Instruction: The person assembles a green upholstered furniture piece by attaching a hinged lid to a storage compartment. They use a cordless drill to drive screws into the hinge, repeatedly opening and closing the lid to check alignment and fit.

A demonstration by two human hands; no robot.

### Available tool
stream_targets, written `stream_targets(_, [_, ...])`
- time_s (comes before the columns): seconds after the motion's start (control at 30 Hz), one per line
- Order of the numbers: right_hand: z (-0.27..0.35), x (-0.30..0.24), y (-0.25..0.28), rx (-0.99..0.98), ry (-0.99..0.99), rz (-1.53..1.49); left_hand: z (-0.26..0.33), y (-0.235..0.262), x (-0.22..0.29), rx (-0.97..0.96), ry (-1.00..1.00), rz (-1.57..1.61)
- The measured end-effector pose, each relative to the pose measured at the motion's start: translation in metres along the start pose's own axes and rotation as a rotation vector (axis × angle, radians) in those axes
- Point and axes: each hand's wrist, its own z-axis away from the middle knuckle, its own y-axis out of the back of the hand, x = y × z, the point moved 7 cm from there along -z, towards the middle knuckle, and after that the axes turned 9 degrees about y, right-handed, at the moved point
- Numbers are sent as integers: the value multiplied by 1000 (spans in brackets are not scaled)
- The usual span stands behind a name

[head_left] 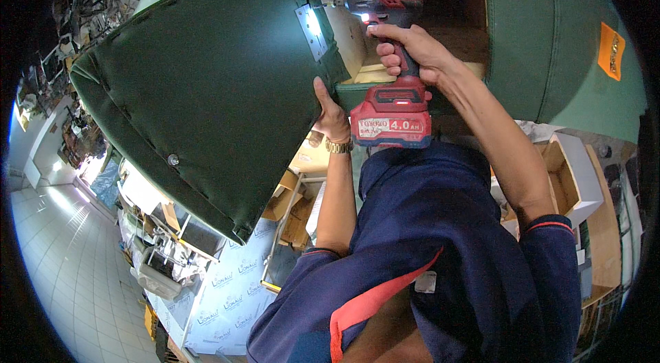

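Two hands: right hand (411,50) grips red drill (389,53), left hand (330,115) steadies green panel (206,88).

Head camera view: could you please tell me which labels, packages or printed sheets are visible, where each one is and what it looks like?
Battery label: white and red strip on the red drill battery below the right hand.
Orange sticker: small rectangle on the green upholstery, upper right.
Printed sheet: pale sheet with repeated marks, lower left.
Cardboard boxes: brown, below the left hand.

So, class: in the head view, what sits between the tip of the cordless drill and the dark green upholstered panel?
A small metal bracket plate, lit by the drill's lamp. The cordless drill in the right hand points at it; the left hand steadies the dark green upholstered panel.
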Motion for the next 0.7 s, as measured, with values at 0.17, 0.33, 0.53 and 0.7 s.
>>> stream_targets(0.17, [0, 1, 1, 12, -17, -2, -1, 0, 1, -31, -31, -47])
stream_targets(0.33, [2, 3, 1, -2, -31, -36, -1, 2, -5, -46, 5, -86])
stream_targets(0.53, [1, 0, 3, 36, 4, 56, 1, -1, 0, -13, -10, 18])
stream_targets(0.7, [1, -1, 4, 12, -35, 37, 1, 0, 0, -44, 19, -4])
